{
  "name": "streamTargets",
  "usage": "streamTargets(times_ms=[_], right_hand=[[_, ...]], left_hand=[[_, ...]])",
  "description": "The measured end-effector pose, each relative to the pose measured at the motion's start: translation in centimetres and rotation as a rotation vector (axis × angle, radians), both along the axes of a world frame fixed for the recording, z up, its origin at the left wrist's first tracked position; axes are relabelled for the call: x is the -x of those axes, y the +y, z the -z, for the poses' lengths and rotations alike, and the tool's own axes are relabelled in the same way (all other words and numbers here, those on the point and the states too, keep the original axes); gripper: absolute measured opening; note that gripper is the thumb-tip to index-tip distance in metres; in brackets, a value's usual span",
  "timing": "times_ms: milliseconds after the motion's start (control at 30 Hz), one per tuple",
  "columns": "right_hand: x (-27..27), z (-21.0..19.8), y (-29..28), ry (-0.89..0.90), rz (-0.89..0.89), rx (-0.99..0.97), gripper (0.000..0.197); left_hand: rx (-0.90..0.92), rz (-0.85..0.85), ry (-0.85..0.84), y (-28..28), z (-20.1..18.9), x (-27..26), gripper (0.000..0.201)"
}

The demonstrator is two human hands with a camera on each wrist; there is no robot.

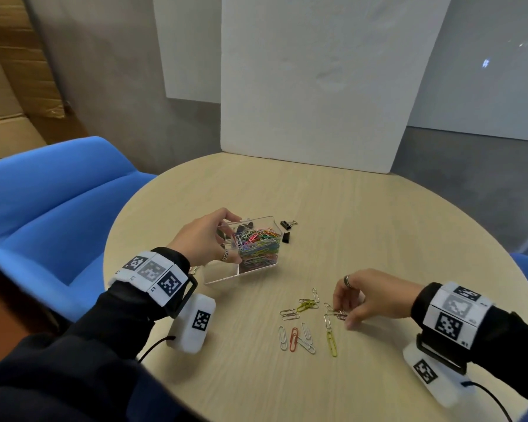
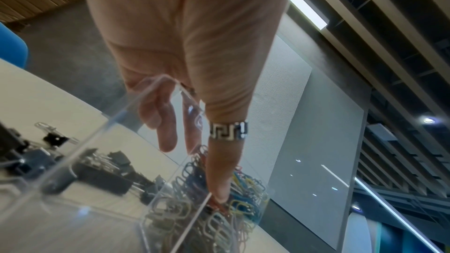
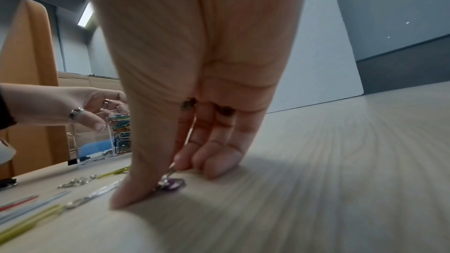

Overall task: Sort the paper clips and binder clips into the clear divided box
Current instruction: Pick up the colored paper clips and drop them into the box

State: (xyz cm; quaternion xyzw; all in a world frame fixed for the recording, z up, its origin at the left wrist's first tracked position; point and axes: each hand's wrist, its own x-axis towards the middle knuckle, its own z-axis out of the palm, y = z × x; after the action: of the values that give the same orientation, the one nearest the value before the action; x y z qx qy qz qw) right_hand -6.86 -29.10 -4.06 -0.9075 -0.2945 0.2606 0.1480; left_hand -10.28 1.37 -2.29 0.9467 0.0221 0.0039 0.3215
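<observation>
the left hand (image 1: 205, 236) has its grip closed around the clear box (image 1: 244, 248), likely steadying it for filling; the right hand (image 1: 369, 295) pinches a few paper clips (image 1: 337, 313) off the counter (image 1: 363, 214). two binder clips (image 1: 287, 229) lie just beside the box.
</observation>
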Motion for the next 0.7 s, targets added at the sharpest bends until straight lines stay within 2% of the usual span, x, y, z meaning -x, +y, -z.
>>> streamTargets(times_ms=[167,433,700], right_hand=[[0.1,0.0,-0.1,-0.004,0.017,-0.049,0.016],[0.8,0.3,0.3,-0.139,-0.083,0.077,0.009],[1.0,1.0,1.5,-0.225,-0.001,0.027,0.022]], left_hand=[[-0.012,0.001,-0.013,0.0,0.0,0.0,0.068],[-0.01,0.001,-0.013,0.1,0.0,0.0,0.066],[0.001,0.003,-0.007,0.0,0.0,0.1,0.067]])
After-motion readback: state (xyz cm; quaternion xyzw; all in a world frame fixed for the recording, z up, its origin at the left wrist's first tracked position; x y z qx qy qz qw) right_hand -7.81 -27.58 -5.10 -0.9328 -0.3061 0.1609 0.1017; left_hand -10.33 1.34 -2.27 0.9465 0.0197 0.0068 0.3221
